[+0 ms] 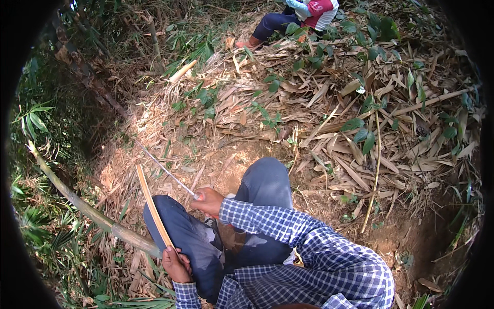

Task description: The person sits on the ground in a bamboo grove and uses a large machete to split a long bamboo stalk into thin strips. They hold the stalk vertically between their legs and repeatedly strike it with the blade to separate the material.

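"Left hand (176, 265), near left: closed round the near end of a pale split-bamboo strip (154, 209). Right hand (208, 202), farther and to the right: closed round the handle of a long-bladed knife (180, 182), its blade pointing far left."

"Where does the strip lie relative to the blade?"

"At left, slanting over the left thigh (190, 232); whether it rests there cannot be told. Blade and strip appear apart, the blade on the right."

"How is such handling best done?"

"By judgement: brace the strip firmly, keep the left hand behind the cutting edge, lay the blade nearly flat along the grain, and stroke away from both legs. Thin stock will probably flex; a deep bite could split it off line."

"And the counts?"

"Strip, one; knife, one; wearer's hands, two, both occupied. Long bamboo pole (128, 237), one, at left. Shorter pale bamboo piece (183, 71), one evident, far left. Co-worker (280, 24), one, far, cut off by the upper edge. Dry leaves (355, 175), beyond counting."
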`<state>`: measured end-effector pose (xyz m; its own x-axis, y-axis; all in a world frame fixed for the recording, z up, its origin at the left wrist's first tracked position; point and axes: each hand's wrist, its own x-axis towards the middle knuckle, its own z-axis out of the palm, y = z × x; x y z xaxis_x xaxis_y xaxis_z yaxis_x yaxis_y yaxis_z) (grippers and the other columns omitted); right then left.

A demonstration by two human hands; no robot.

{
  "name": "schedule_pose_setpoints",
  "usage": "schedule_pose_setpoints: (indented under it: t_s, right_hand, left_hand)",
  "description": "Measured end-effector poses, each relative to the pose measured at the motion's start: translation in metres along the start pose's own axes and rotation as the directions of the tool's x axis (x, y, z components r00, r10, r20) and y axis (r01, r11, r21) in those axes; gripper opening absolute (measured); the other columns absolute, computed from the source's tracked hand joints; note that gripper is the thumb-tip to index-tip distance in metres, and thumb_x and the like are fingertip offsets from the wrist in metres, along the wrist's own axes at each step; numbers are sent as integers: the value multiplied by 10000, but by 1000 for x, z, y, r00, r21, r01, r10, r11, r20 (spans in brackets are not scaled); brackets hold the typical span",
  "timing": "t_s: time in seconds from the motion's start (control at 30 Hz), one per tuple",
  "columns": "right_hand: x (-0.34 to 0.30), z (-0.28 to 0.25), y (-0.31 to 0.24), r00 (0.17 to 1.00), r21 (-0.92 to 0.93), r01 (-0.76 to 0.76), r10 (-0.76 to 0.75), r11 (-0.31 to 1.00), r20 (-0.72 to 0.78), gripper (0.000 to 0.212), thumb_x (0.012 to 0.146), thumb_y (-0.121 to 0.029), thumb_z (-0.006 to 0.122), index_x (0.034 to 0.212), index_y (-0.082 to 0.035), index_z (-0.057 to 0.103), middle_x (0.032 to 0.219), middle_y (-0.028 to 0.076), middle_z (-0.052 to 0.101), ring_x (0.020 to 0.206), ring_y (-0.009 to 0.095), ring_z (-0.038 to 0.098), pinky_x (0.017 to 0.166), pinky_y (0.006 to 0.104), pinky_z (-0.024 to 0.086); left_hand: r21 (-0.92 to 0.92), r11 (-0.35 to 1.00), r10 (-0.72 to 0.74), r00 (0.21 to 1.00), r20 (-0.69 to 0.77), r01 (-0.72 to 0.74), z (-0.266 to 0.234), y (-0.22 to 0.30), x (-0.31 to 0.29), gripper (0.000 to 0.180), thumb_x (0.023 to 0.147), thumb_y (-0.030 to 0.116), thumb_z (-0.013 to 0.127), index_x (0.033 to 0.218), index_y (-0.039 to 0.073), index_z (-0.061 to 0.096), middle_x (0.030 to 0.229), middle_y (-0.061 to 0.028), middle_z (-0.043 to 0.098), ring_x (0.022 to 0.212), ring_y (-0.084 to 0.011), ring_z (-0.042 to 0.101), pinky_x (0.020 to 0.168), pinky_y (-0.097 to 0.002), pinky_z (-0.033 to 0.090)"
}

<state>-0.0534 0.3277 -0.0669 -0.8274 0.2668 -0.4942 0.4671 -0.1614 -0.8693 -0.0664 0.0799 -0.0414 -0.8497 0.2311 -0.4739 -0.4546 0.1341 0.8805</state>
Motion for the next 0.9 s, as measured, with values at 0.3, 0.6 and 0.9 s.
schedule_pose_setpoints:
  t_s: [0.3, 0.6, 0.9]
  right_hand:
    - [14, 2, 10, 999, 93, 23, -19, 995, -42, 280, 805, -285, 670, 772, -28, 564, 563, 43, 540, 420, 127, 544, 355, 292, 436]
    - [7, 6, -2, 996, 290, -90, 89, 953, 14, 201, 831, -179, 690, 862, -28, 560, 580, 23, 515, 407, 103, 472, 351, 257, 381]
    - [8, 3, -2, 994, 260, -90, 72, 961, 79, 206, 842, -213, 675, 824, -49, 550, 581, 25, 520, 425, 124, 492, 379, 281, 406]
  left_hand:
    - [-26, 999, 35, 999, 31, -34, -3, -14, 6, 384, 1022, 415, 454, 860, 69, 493, 448, -16, 435, 290, -68, 296, 272, -231, 193]
    - [-74, 995, -53, 994, 99, 60, -14, -1, 6, 335, 1033, 367, 446, 932, 60, 533, 535, -14, 502, 336, -63, 344, 300, -214, 250]
    - [-82, 996, 26, 994, 111, -17, -2, 3, -2, 241, 1043, 257, 431, 1016, 43, 540, 646, -26, 562, 398, -53, 388, 348, -199, 291]
